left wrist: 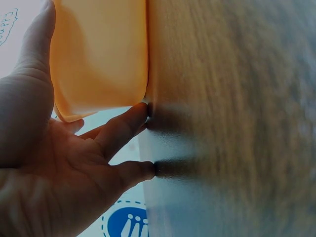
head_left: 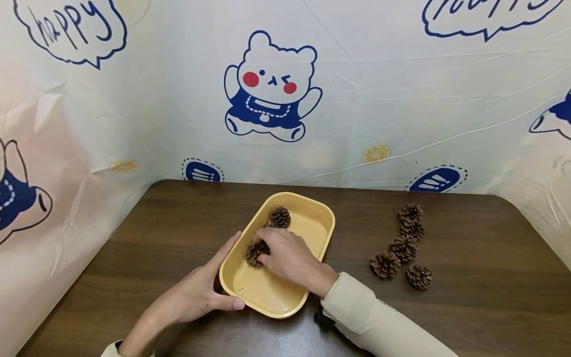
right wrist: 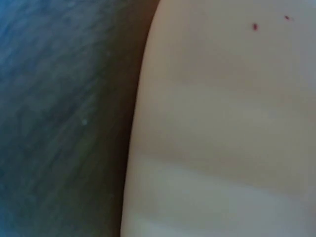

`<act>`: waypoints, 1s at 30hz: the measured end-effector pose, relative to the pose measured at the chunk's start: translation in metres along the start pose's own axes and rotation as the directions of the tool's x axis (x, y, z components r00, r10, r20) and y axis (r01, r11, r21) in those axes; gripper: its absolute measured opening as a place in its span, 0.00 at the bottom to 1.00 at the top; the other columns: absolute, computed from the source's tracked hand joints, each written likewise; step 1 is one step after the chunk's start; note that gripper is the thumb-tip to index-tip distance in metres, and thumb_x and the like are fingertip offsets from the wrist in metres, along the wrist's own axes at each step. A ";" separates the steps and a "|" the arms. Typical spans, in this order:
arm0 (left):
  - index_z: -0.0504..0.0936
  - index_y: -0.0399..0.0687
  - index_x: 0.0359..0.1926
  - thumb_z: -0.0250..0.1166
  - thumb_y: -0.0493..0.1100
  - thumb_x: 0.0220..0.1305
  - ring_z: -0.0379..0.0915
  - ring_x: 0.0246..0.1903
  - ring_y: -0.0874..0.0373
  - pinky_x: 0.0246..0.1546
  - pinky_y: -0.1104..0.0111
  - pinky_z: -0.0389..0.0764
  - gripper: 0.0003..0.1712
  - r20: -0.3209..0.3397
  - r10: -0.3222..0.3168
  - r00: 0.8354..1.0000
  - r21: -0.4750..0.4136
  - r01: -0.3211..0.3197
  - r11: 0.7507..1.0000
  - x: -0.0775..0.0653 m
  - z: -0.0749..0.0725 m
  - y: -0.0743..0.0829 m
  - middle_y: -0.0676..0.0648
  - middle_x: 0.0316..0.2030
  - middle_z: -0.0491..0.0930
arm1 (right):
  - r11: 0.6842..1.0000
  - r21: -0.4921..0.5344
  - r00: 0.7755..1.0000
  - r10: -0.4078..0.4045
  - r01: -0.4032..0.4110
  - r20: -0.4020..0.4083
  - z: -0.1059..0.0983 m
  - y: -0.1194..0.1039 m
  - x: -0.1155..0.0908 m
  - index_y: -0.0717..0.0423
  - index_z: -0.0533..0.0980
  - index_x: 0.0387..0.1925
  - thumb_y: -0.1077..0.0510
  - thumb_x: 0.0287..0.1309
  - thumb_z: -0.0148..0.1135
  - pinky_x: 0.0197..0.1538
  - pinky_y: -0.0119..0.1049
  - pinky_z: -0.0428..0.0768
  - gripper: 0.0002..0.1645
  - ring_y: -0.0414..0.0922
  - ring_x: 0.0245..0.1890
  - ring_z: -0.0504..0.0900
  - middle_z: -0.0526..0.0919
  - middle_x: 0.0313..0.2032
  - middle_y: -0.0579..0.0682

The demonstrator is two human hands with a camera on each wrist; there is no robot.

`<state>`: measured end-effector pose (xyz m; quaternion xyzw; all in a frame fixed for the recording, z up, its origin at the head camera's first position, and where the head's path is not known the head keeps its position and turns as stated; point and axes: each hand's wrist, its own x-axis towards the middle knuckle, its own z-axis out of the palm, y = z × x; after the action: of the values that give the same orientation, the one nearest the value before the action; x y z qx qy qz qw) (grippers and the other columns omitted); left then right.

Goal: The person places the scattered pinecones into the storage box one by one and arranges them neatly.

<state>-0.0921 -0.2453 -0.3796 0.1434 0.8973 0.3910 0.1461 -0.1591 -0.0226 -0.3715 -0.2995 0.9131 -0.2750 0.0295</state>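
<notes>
A yellow rectangular tray [head_left: 285,306] stands at a slant on the table. Along its left side and near corner lies my left hand [head_left: 202,292], thumb at the near rim, long fingers stretched against the outer wall. The left wrist view shows this hand [left wrist: 74,163] with fingers spread, some fingertips on the tabletop. Inside the tray, my right hand [head_left: 290,255] has curled fingers on a brown pine cone [head_left: 254,254], partly hidden by them. Another pine cone [head_left: 280,217] sits at the tray's far left, with part of one more showing beside the knuckles.
Several pine cones [head_left: 405,248] lie in a loose row on the dark wooden table [head_left: 482,277], right of the tray. A printed white sheet [head_left: 357,124] hangs behind the table and along both sides. The right wrist view holds only a blurred pale surface and a dark one.
</notes>
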 end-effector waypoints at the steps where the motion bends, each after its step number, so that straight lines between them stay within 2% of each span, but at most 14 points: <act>1: 0.36 0.73 0.85 0.81 0.62 0.51 0.72 0.65 0.45 0.65 0.42 0.70 0.74 -0.001 0.000 1.000 0.006 0.000 1.000 0.000 0.000 0.000 0.37 0.78 0.63 | 1.000 0.000 1.000 0.001 -0.001 -0.001 0.000 0.000 0.000 0.54 0.84 0.56 0.60 0.62 0.73 0.58 0.45 0.84 0.20 0.49 0.58 0.85 0.88 0.57 0.49; 7: 0.36 0.73 0.85 0.80 0.63 0.51 0.72 0.64 0.46 0.64 0.46 0.72 0.74 -0.010 0.001 1.000 0.031 0.000 1.000 0.000 0.000 0.000 0.37 0.78 0.64 | 1.000 -0.007 1.000 0.001 -0.001 -0.004 0.000 0.000 0.000 0.53 0.84 0.55 0.60 0.62 0.73 0.57 0.45 0.84 0.20 0.49 0.57 0.85 0.88 0.57 0.50; 17: 0.36 0.75 0.85 0.80 0.64 0.50 0.72 0.64 0.45 0.64 0.45 0.72 0.74 -0.012 0.001 1.000 0.033 -0.001 0.999 0.000 0.000 0.000 0.37 0.77 0.65 | 1.000 -0.009 1.000 0.006 -0.006 -0.008 0.000 0.001 0.001 0.53 0.84 0.55 0.59 0.61 0.73 0.56 0.45 0.84 0.19 0.49 0.57 0.86 0.88 0.57 0.50; 24: 0.36 0.75 0.85 0.81 0.62 0.50 0.71 0.65 0.43 0.65 0.40 0.69 0.75 -0.011 0.002 1.000 0.013 -0.002 1.000 0.000 0.000 -0.001 0.35 0.77 0.64 | 1.000 -0.013 1.000 0.006 -0.006 -0.012 0.000 0.001 0.001 0.53 0.84 0.54 0.59 0.61 0.74 0.56 0.45 0.84 0.19 0.49 0.57 0.86 0.88 0.56 0.49; 30: 0.36 0.74 0.85 0.82 0.61 0.50 0.71 0.65 0.42 0.66 0.39 0.68 0.75 -0.008 -0.010 1.000 -0.002 0.010 1.000 0.000 0.000 0.000 0.34 0.77 0.64 | 1.000 -0.003 1.000 0.003 -0.003 -0.019 0.000 0.001 0.000 0.52 0.84 0.54 0.60 0.60 0.74 0.55 0.45 0.85 0.19 0.49 0.56 0.86 0.88 0.56 0.49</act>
<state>-0.0921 -0.2450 -0.3798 0.1372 0.8981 0.3920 0.1445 -0.1601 -0.0219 -0.3719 -0.2953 0.9144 -0.2763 0.0206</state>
